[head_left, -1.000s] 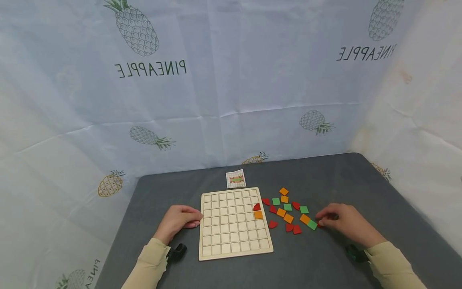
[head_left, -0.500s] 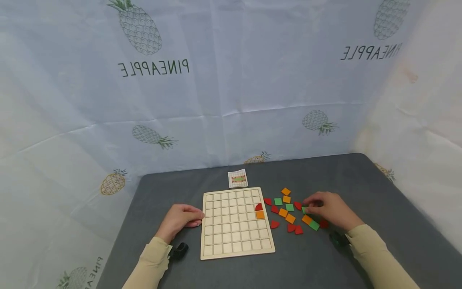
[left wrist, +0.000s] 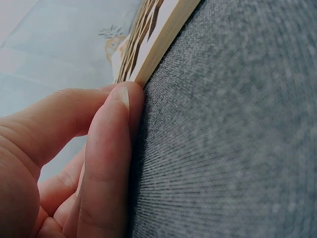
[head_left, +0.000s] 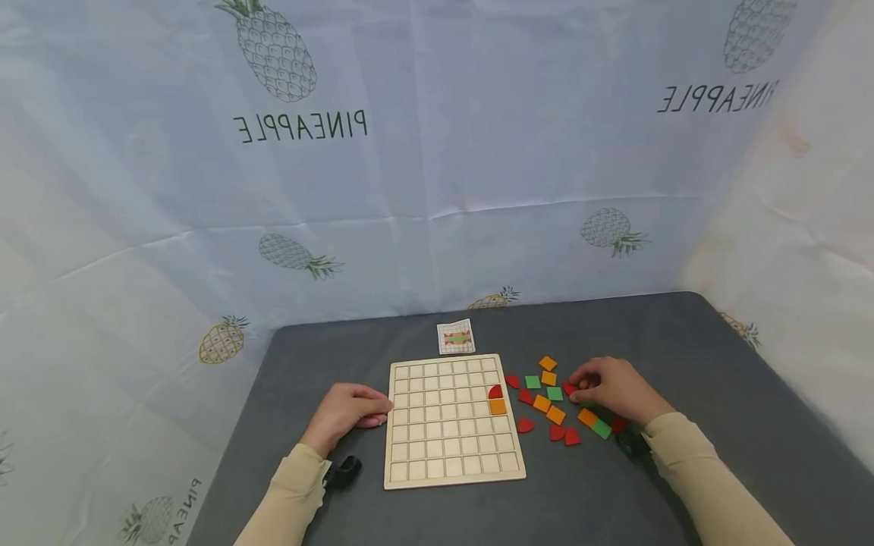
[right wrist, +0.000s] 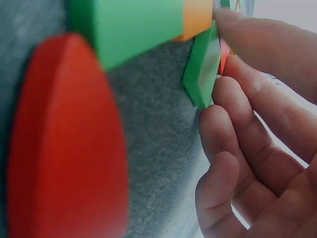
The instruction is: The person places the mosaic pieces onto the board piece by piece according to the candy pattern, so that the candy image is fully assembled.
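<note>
My left hand (head_left: 347, 413) is at the left edge of a pale wooden grid board (head_left: 444, 459). In the left wrist view, thumb and index finger pinch the board's edge (left wrist: 166, 42). My right hand (head_left: 617, 388) is over the loose tiles, its fingertips around a red quarter-circle tile (head_left: 570, 388). In the right wrist view that tile shows as a sliver between thumb and fingers, behind a green tile (right wrist: 202, 67). A red quarter-circle tile (head_left: 495, 392) and an orange square tile (head_left: 498, 407) sit in cells near the board's right side.
Several loose green, orange and red tiles (head_left: 542, 403) lie right of the board. A small pattern card (head_left: 455, 337) is behind it. All are on a dark grey table (head_left: 341, 341), with a pineapple-print cloth (head_left: 437, 152) hanging at its back.
From the far-right red tile, my right hand has moved left and away from me, past a green tile, to another red tile. My left hand stays at the board; the view has shifted slightly.
</note>
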Available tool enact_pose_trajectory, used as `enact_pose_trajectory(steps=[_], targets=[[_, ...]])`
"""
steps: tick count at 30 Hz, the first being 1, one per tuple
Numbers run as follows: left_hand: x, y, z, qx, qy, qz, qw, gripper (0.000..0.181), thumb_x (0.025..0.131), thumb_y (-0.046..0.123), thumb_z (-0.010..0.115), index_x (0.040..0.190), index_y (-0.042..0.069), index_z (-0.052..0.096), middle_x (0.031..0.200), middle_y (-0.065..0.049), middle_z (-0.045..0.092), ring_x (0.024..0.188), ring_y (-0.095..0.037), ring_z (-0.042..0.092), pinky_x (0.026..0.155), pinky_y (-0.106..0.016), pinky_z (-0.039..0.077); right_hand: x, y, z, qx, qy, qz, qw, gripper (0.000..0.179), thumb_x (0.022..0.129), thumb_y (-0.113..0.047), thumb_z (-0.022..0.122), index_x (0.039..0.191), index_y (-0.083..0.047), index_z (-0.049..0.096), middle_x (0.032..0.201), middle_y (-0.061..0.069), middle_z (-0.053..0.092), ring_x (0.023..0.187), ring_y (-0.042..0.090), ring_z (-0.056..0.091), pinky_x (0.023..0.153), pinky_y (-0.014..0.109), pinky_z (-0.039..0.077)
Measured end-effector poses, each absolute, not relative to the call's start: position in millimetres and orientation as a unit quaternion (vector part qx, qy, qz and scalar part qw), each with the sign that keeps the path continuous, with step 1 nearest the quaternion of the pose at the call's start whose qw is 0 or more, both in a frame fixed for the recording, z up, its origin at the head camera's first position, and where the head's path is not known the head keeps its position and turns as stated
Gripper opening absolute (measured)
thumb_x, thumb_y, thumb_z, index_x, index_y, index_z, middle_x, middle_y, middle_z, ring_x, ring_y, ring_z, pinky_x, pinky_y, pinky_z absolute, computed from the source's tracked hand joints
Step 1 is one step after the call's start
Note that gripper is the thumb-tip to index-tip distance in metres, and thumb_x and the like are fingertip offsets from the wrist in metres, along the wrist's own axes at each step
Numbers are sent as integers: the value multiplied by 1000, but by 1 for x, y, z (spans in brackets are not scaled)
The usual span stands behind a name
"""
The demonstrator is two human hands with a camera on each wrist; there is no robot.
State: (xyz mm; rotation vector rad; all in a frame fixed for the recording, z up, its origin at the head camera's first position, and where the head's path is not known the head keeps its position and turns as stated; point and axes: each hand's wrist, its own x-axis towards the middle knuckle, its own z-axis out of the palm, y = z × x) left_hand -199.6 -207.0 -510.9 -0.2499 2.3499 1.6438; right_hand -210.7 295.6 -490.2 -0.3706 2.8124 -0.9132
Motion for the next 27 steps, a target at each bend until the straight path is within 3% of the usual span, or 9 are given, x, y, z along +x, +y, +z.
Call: enact_pose_trajectory(steps=[10,27], targets=[[-199,-206,-509,-93,811,563,132,28,85,24,95,103,5,84,94,-8,82,80,-15,81,74,-30,69,-211,290,-485,-120,945,-294,77,15,95,-26,85,106,-16,83,95,-3,71,82,12,60,71,31,56],[-198,-207,-508,-87,810,565,133,29,85,24,94,103,5,83,94,-8,82,80,-15,81,74,-30,69,-208,294,-487,-128,943,-297,78,18,91,-23,88,106,-16,82,94,-4,71,84,13,60,70,28,55]])
